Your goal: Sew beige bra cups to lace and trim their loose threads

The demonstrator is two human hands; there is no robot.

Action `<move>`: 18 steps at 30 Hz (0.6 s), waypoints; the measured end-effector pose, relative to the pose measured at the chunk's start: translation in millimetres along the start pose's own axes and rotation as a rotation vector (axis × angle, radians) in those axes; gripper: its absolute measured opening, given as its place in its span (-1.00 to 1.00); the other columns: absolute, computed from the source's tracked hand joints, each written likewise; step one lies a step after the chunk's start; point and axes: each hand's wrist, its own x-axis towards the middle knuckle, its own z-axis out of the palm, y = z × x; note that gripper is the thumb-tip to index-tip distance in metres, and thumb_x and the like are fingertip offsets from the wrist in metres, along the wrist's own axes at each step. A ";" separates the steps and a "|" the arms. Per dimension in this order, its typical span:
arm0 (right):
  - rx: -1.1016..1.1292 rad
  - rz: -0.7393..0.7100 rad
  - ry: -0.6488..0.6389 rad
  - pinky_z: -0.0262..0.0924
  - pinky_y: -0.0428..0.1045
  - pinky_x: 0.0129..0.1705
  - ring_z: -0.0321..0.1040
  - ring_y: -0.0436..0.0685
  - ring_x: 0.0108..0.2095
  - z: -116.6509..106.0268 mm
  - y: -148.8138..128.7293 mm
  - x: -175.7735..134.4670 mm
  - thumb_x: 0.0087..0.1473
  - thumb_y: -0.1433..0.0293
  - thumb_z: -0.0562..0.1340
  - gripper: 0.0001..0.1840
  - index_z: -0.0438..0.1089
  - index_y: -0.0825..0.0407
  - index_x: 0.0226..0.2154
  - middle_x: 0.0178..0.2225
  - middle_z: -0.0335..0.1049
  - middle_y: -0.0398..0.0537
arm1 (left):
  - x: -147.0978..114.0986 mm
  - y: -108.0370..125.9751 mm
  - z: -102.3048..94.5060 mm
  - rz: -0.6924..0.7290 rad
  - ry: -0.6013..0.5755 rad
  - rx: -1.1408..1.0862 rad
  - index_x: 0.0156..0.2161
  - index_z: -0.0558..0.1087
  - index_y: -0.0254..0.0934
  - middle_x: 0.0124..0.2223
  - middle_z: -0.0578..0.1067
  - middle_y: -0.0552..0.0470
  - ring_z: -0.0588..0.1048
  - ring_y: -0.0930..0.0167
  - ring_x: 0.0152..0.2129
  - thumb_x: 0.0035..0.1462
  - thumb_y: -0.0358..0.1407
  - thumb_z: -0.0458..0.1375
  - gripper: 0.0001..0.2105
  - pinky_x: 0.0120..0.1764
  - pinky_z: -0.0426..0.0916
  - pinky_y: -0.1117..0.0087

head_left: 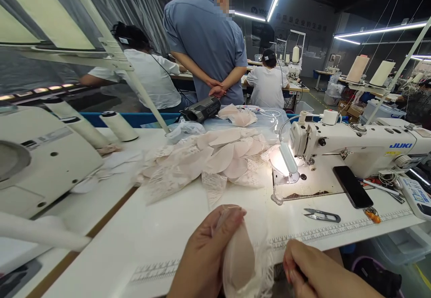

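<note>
My left hand [210, 248] is closed around a pale beige fabric cup piece [239, 260], its thumb pressed over the upper edge. Sheer lace [264, 271] hangs from the right side of that piece. Just right of the lace, my right hand [305, 266] is closed with its fingers curled in; whatever may be between them is hidden. Beyond both hands lies a heap of similar beige cup pieces with lace [232, 154]. A white sewing machine [350, 141] stands to the right, its lamp shining on the needle area.
Thread snips [322, 215], a black phone [353, 186] and a printed ruler strip [340, 228] are at right. Thread cones [119, 126] and another machine [43, 159] stand left. A plastic box [269, 120] sits behind the heap. A person in blue [208, 42] stands beyond.
</note>
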 end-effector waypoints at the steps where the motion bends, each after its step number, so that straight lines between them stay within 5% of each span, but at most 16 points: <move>1: -0.007 0.029 -0.020 0.17 -0.05 -0.34 0.29 0.07 -0.38 -6.2 0.9 -0.3 0.19 0.54 0.19 -0.80 0.19 -0.09 -0.29 -0.35 0.37 -0.20 | 0.1 1.8 -1.5 0.018 -0.009 0.027 -0.38 0.59 -0.21 -0.49 0.52 0.17 0.42 0.45 -0.54 -0.23 0.09 0.61 -0.52 -0.49 0.37 0.55; 5: 0.135 -0.032 0.203 0.28 0.05 -0.06 0.40 0.16 -0.14 -24.2 6.4 18.4 0.43 0.29 0.15 -0.82 0.45 -0.07 -0.17 -0.18 0.46 -0.05 | -5.2 -2.3 4.2 0.011 -0.184 0.181 -0.45 0.55 -0.26 -0.52 0.41 0.19 0.30 0.49 -0.53 -0.08 0.17 0.52 -0.49 -0.44 0.30 0.58; 7: 0.335 0.006 0.288 0.29 0.02 -0.15 0.40 0.14 -0.19 -18.9 10.9 34.7 0.37 0.14 0.26 -0.75 0.50 -0.04 -0.14 -0.17 0.45 -0.04 | -8.5 -7.7 10.0 -0.043 -0.250 0.175 -0.43 0.53 -0.25 -0.50 0.40 0.19 0.28 0.49 -0.53 -0.05 0.13 0.52 -0.51 -0.42 0.28 0.57; 12: 0.984 0.119 0.050 0.11 -0.10 -0.40 0.22 -0.03 -0.48 18.8 16.4 56.6 -0.15 -0.13 0.58 -0.34 0.44 0.03 -0.32 -0.46 0.35 -0.25 | -6.9 -16.5 8.2 0.138 -0.225 0.381 -0.35 0.55 -0.21 -0.45 0.46 0.14 0.35 0.40 -0.46 0.07 0.20 0.40 -0.52 -0.38 0.31 0.49; 18: 1.131 0.243 0.072 0.03 -0.17 -0.49 0.15 -0.11 -0.56 28.2 4.0 53.9 -0.26 -0.07 0.65 -0.31 0.35 0.04 -0.41 -0.51 0.32 -0.29 | -5.6 -17.7 4.4 0.262 -0.149 0.520 -0.34 0.56 -0.18 -0.41 0.53 0.12 0.46 0.33 -0.41 0.09 0.04 0.41 -0.68 -0.33 0.36 0.46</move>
